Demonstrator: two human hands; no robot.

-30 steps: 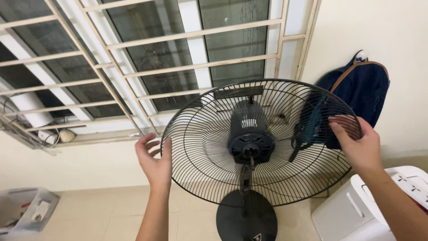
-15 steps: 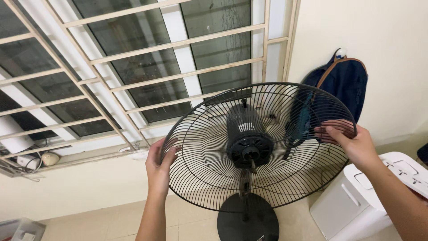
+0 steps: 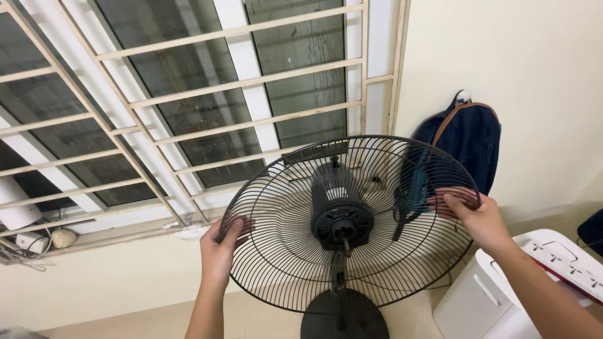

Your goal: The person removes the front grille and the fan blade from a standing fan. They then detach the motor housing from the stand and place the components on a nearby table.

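Head view: left hand (image 3: 218, 254) & right hand (image 3: 480, 220) both curled tight on fan guard (image 3: 282, 251) rim, wires between fingers. Keep grip even, opp. sides, guard level w/ motor (image 3: 341, 220).

Left hand (image 3: 220, 251) and right hand (image 3: 478, 218) raised apart, fingers curled in grip

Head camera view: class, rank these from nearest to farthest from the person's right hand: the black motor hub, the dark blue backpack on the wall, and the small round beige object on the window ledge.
1. Dark blue backpack, just above the right hand, against the right wall.
2. Black motor hub, at the centre of the black wire fan guard, left of that hand.
3. Small round beige object, far left on the window ledge.
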